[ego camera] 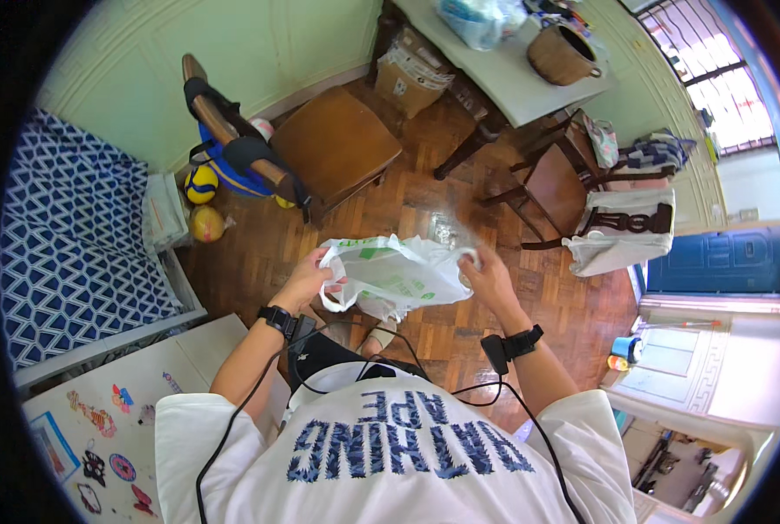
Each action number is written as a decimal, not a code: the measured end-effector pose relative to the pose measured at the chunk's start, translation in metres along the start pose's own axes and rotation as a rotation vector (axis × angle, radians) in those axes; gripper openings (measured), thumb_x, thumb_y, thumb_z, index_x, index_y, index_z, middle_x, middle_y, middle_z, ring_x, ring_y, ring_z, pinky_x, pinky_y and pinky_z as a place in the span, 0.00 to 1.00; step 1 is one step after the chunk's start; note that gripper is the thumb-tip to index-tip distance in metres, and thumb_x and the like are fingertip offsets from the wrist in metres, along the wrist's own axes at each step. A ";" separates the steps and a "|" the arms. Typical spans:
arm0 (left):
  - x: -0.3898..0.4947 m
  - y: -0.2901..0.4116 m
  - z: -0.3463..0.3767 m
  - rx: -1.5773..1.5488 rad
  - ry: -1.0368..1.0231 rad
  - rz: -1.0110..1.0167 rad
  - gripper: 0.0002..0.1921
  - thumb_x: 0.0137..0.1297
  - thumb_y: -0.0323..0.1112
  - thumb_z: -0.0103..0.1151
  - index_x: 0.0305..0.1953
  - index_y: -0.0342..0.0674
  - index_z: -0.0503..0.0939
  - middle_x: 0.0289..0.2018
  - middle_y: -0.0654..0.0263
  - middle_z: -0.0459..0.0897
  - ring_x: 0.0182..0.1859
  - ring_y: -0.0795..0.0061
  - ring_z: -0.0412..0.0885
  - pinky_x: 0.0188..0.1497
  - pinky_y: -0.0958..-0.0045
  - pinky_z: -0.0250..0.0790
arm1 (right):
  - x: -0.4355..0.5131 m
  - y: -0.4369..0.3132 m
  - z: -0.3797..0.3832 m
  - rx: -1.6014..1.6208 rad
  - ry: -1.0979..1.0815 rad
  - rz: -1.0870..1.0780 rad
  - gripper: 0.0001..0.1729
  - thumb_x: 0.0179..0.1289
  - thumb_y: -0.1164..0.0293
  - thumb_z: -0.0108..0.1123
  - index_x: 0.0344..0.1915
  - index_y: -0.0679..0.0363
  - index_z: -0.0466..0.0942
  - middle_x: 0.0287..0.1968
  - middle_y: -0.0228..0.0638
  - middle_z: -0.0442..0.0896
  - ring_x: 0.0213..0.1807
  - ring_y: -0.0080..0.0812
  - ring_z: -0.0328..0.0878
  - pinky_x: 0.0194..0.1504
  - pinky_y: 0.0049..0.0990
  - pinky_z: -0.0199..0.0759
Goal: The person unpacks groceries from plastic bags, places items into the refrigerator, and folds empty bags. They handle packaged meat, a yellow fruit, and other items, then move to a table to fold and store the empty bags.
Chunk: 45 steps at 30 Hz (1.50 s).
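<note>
A thin white plastic carrier bag (396,275) with green print is stretched between my two hands above the floor. My left hand (310,283) grips the bag by a handle loop at its left side, the fingers partly inside the loop. At the opposite side my right hand (488,274) pinches the gathered plastic. Between the hands the bag's mouth hangs partly open, and its lower edge droops over my foot. Whether anything lies inside the bag cannot be told.
Ahead stands a wooden chair (337,141), with balls (201,183) beside it. A table (494,78) bears a brown pot (560,56), with a cardboard box (409,78) near its leg. To the right are a dark wooden chair (553,190) and a blue door (717,265). A patterned bed (82,242) lies left.
</note>
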<state>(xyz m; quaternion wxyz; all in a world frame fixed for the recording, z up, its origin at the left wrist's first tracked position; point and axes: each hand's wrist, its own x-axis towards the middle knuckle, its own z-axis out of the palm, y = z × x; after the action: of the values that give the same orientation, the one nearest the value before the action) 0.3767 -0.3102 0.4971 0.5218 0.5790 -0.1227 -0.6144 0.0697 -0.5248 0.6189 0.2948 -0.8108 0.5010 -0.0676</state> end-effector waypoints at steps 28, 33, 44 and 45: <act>-0.067 -0.020 0.285 0.333 -0.585 0.099 0.36 0.54 0.17 0.55 0.70 0.35 0.69 0.61 0.60 0.79 0.62 0.67 0.79 0.67 0.64 0.71 | -0.387 0.112 -0.149 1.462 0.610 0.083 0.15 0.85 0.60 0.48 0.52 0.61 0.74 0.21 0.22 0.57 0.22 0.19 0.60 0.34 0.31 0.89; -0.081 -0.130 0.358 0.340 -0.898 -0.429 0.40 0.52 0.15 0.52 0.72 0.39 0.68 0.66 0.58 0.78 0.65 0.61 0.78 0.67 0.54 0.73 | -0.461 0.176 -0.155 1.596 0.648 0.112 0.19 0.84 0.52 0.47 0.54 0.54 0.75 0.21 0.23 0.58 0.20 0.19 0.57 0.21 0.24 0.74; -0.126 -0.301 0.542 0.664 -0.977 -0.570 0.18 0.75 0.31 0.60 0.64 0.38 0.79 0.55 0.61 0.86 0.56 0.63 0.86 0.57 0.60 0.79 | -0.566 0.244 -0.217 1.846 0.383 0.060 0.18 0.83 0.47 0.48 0.46 0.50 0.72 0.22 0.23 0.61 0.19 0.19 0.57 0.18 0.22 0.59; -0.126 -0.304 0.552 0.707 -0.958 -0.520 0.16 0.75 0.31 0.61 0.61 0.37 0.82 0.51 0.63 0.88 0.54 0.64 0.87 0.54 0.63 0.80 | -0.573 0.246 -0.224 1.799 0.396 0.056 0.19 0.83 0.48 0.48 0.44 0.50 0.72 0.22 0.22 0.61 0.19 0.19 0.57 0.18 0.22 0.59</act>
<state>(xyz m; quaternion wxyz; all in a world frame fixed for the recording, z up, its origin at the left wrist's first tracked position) -0.2655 -0.3325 0.5068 0.0216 0.3883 -0.3926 -0.8335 -0.4905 -0.2079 0.7739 0.7246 -0.2372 0.3204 -0.5621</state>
